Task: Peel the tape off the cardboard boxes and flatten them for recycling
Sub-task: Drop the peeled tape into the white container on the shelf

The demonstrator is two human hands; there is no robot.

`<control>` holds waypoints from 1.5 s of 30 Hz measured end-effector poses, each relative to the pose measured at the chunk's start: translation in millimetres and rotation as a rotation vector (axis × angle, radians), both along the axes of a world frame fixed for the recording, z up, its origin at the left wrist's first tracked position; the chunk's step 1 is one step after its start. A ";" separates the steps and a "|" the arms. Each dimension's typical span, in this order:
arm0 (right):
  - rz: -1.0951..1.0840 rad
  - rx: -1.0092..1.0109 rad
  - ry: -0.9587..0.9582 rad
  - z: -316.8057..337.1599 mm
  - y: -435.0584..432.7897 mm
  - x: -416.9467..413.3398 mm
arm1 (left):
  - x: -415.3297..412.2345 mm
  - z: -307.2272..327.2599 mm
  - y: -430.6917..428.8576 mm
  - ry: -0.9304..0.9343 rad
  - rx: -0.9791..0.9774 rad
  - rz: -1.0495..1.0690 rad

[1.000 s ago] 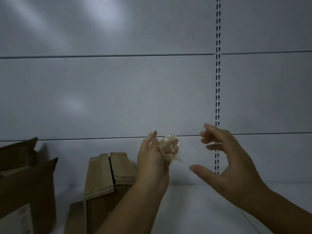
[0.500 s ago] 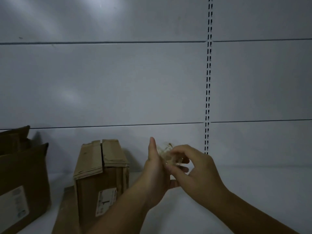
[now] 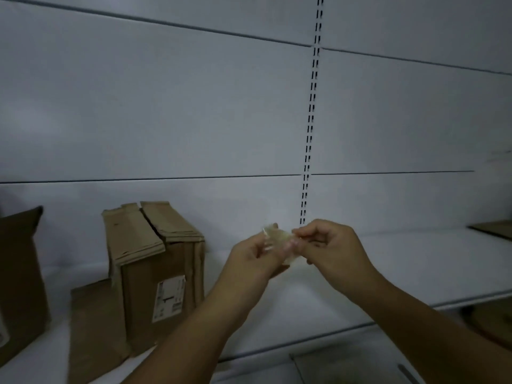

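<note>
Your left hand [image 3: 250, 257] and right hand [image 3: 329, 245] meet above the white shelf [image 3: 415, 261]. Both pinch a crumpled wad of clear tape [image 3: 278, 236] in curled fingertips, and the wad hangs in the air off the shelf. A cardboard box [image 3: 155, 273] stands upright to the left, label side toward you. A flat cardboard piece [image 3: 94, 328] lies just beside it. A second box [image 3: 19, 273] sits at the left edge.

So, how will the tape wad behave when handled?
The tape wad looks thin and crumpled, so probably floppy and very light. The left hand and right hand both pinch it; it may cling to skin.
</note>
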State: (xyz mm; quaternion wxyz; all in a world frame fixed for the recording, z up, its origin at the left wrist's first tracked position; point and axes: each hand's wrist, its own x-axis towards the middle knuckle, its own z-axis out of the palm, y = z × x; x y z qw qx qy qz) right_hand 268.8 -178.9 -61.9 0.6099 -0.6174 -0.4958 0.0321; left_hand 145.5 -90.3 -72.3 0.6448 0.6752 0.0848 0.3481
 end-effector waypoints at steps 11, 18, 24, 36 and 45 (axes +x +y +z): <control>-0.132 -0.445 -0.080 -18.2 -118.6 1.3 | 28.3 -48.7 -56.6 0.081 -0.443 -0.567; -0.229 -0.636 0.062 -69.1 -216.3 13.8 | 45.8 -145.1 -120.0 0.343 -0.661 -0.844; -0.169 -0.733 -0.128 -200.6 -198.5 24.2 | 80.4 -231.0 -134.1 0.496 -0.825 -0.578; -0.390 -0.658 0.243 -328.9 -135.8 185.5 | 164.1 -267.9 -53.8 0.766 -0.409 0.150; 0.059 -0.930 -0.297 -391.9 -73.2 176.3 | 187.6 -296.4 -33.3 0.994 0.211 0.106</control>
